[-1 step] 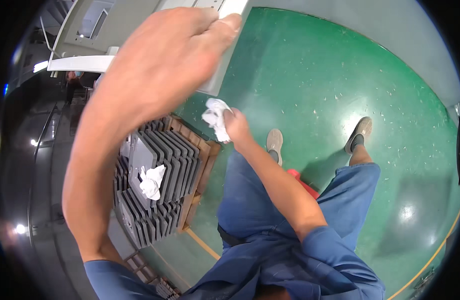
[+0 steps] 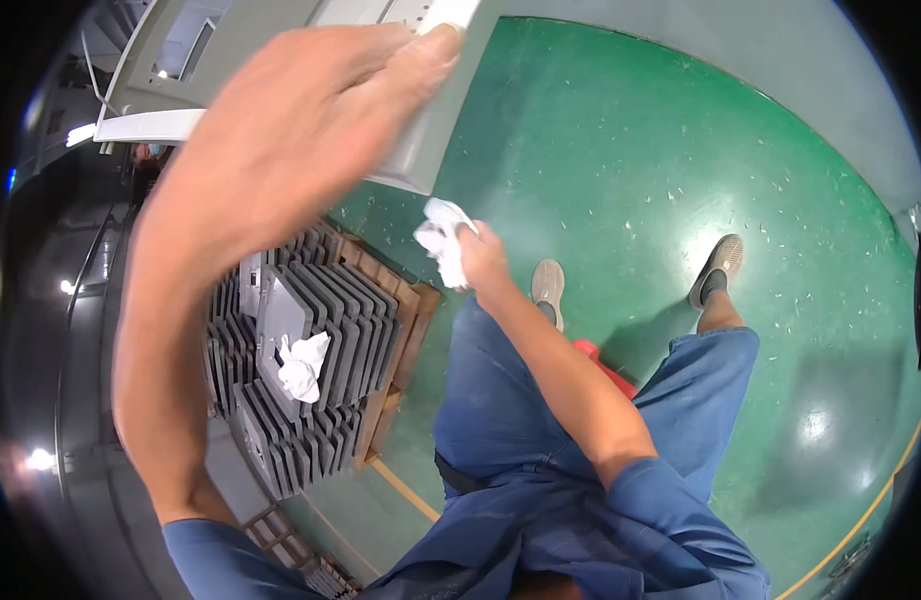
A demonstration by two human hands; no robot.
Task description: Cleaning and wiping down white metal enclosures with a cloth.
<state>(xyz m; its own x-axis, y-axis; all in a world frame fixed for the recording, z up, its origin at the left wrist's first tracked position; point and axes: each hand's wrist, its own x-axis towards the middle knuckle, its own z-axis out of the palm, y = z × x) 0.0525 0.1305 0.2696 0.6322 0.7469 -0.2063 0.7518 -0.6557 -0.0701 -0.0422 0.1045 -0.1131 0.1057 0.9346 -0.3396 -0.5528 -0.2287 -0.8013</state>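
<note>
Raised at the upper left, my left hand (image 2: 311, 130) is slightly blurred and close to the view. Its thumb presses on a bright white strip (image 2: 451, 12) along the edge of a large pale grey panel (image 2: 356, 12) with slots and cutouts. The fingers on the far side are hidden. My right hand (image 2: 484, 262) is lower, in front of my thighs, closed around a crumpled white cloth (image 2: 443, 240). That cloth hangs clear of the panel's lower corner.
Below my left forearm, grey plates (image 2: 331, 310) stand in rows on a wooden pallet (image 2: 406, 340). A second white cloth (image 2: 303, 367) lies on them. Near my feet is a red object (image 2: 606, 368) on the green floor (image 2: 621, 150). A grey surface (image 2: 741, 40) borders the floor at the top.
My left hand has shifted a little left, with the white strip under its thumb. My right hand and its cloth have moved slightly right.
</note>
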